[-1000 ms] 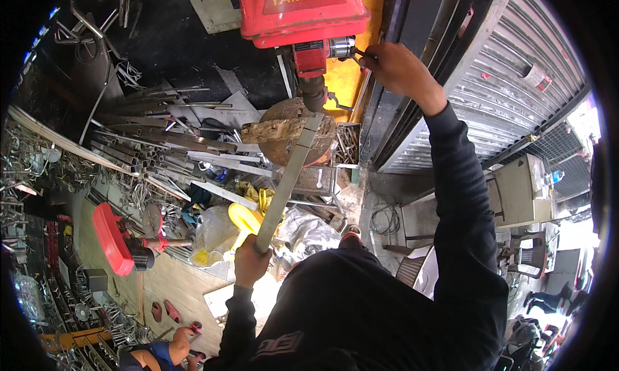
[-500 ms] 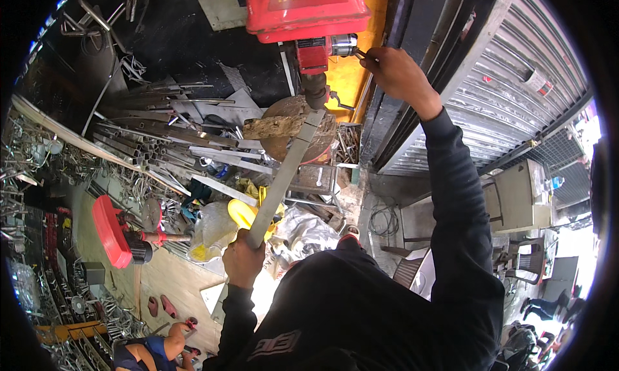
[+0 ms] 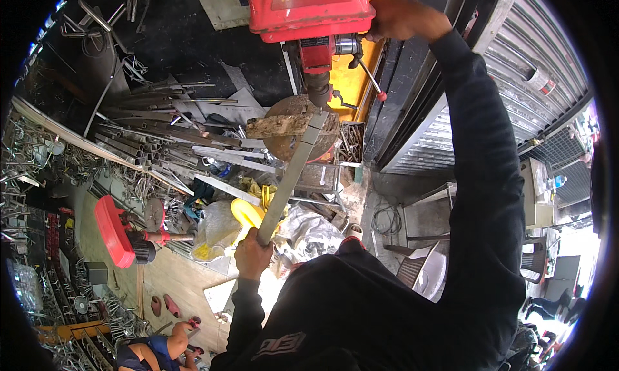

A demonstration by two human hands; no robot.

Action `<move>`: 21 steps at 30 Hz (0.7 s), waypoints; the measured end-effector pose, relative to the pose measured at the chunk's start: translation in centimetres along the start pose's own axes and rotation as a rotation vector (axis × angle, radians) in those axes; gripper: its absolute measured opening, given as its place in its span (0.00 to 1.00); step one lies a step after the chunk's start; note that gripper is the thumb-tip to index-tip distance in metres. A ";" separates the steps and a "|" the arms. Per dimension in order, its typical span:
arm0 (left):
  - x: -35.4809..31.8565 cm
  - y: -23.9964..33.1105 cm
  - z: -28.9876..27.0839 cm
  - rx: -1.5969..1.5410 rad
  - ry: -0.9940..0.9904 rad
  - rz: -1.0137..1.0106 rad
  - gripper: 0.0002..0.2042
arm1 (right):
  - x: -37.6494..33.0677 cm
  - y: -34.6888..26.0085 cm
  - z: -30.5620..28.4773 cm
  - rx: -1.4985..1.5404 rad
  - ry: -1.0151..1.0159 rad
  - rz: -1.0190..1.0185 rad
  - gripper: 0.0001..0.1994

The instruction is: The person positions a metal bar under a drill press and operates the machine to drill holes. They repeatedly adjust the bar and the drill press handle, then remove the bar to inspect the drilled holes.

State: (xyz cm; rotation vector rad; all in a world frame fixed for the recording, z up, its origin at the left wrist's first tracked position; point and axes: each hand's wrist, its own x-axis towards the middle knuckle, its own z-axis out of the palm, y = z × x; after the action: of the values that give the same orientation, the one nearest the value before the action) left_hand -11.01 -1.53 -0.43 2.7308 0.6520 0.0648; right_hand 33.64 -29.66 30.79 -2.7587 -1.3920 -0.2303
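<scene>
My left hand (image 3: 253, 253) is closed around the near end of a long flat grey metal bar (image 3: 290, 184). The bar slants away from me, with dark lines across its far part. Its far end rests by a rough wooden block (image 3: 274, 126) on a round rusty drill press table (image 3: 284, 151), under the chuck (image 3: 320, 95). At the right of the red drill press (image 3: 309, 13), my right hand (image 3: 400, 19) has its fingers curled at a feed handle, partly hidden by the housing. Another feed lever (image 3: 371, 78) with a red knob points down from the hub.
Piled metal bars and tubes (image 3: 142, 139) lie left of the table. A second red drill press (image 3: 115, 232) stands at left. Another person (image 3: 155, 351) works low at lower left. To the right are a corrugated shutter (image 3: 503, 74), coiled cable (image 3: 385, 220) and a chair (image 3: 419, 268).
My right hand has moved up beside the drill press housing. The red-knobbed lever has come into view as the hub turned. My left hand still holds the bar, shifting slightly right in view.
</scene>
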 end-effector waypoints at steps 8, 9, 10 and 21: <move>0.2 0.4 -0.9 0.108 0.004 0.029 0.18 | 3.0 0.1 -4.2 0.094 -0.493 0.249 0.14; 0.4 0.3 -1.0 0.135 0.010 0.031 0.17 | 3.2 0.1 -4.3 0.094 -0.508 0.247 0.14; 0.5 0.3 -1.1 0.160 0.014 0.033 0.17 | 3.5 0.0 -4.4 0.093 -0.526 0.244 0.15; 0.8 -0.6 0.1 0.123 0.007 0.028 0.16 | 4.8 0.0 -5.2 -0.162 -0.431 0.185 0.17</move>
State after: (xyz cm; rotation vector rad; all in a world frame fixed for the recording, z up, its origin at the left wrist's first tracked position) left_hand -10.58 -0.67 -0.76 2.8593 0.6391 0.0416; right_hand 35.88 -26.43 36.66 -3.1846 -1.2183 0.2895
